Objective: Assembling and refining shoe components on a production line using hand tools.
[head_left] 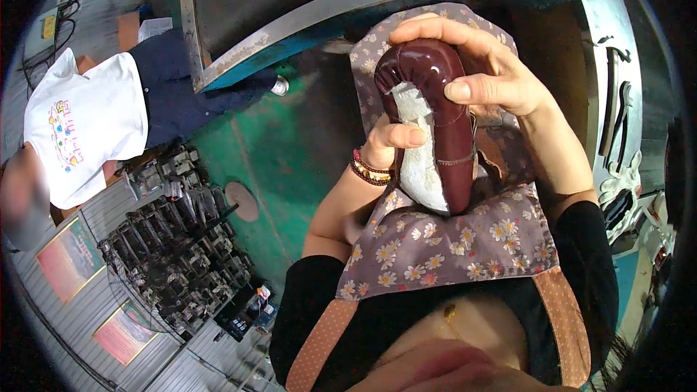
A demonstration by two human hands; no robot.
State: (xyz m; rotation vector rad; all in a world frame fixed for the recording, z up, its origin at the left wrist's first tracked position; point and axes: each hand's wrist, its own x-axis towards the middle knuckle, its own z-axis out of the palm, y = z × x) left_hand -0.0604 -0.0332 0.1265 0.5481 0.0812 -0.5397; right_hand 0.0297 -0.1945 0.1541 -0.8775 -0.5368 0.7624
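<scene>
A glossy dark red shoe upper (456, 149) is held up in front of my floral apron, with its underside toward me. At the toe end the shiny material is gathered in pleats over the edge, and a rough white bottom (422, 174) shows along the middle. My left hand (385, 141) grips it from the left, thumb pressed on the white bottom and the other fingers hidden behind. My right hand (501, 76) wraps around the toe end from the right, its thumb on the red side and its fingers over the top.
A metal-edged bench (348, 1) curves across the top. Tools (618, 112) and pale work gloves (621, 192) hang at the right. To the left stands a person in a white T-shirt (91, 127), near a rack of dark metal parts (174, 236) on the green floor (265, 152).
</scene>
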